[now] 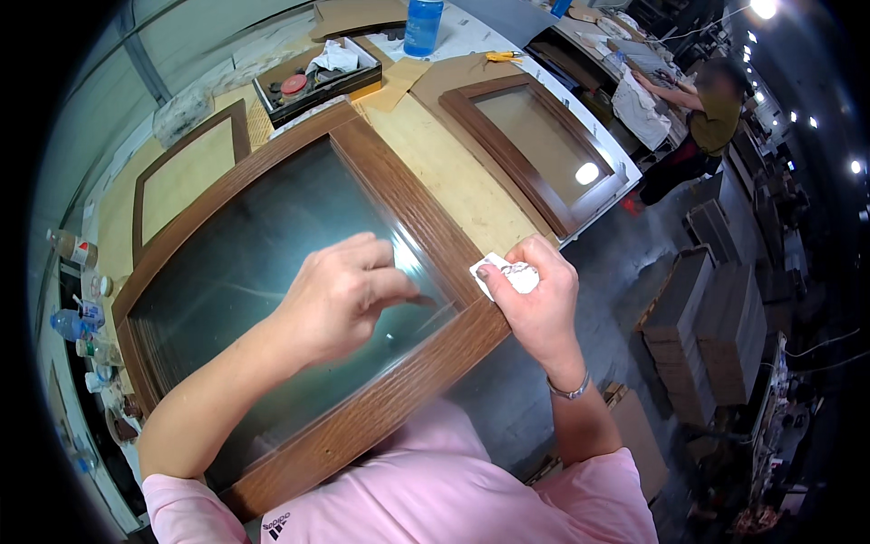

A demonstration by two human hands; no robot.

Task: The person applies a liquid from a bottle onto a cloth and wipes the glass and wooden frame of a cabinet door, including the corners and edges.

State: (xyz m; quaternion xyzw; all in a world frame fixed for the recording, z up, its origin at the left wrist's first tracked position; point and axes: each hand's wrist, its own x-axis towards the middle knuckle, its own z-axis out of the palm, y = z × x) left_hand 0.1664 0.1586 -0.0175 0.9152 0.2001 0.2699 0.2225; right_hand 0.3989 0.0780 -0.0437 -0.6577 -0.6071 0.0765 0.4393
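A brown wooden frame with an arched side, holding a glass panel, lies tilted in front of me, its near rail against my pink shirt. Over the glass, near the inner corner, my left hand is closed with its fingers curled. Something small and dark shows at its fingertips, too blurred to name. At the frame's right corner, my right hand grips a crumpled white cloth or paper, with the thumb on top, right beside the wood.
Another glazed wooden frame lies at the back right; a narrower frame lies left. Behind stand a black open box and a blue bottle. Bottles line the left edge. Panel stacks and a person are right.
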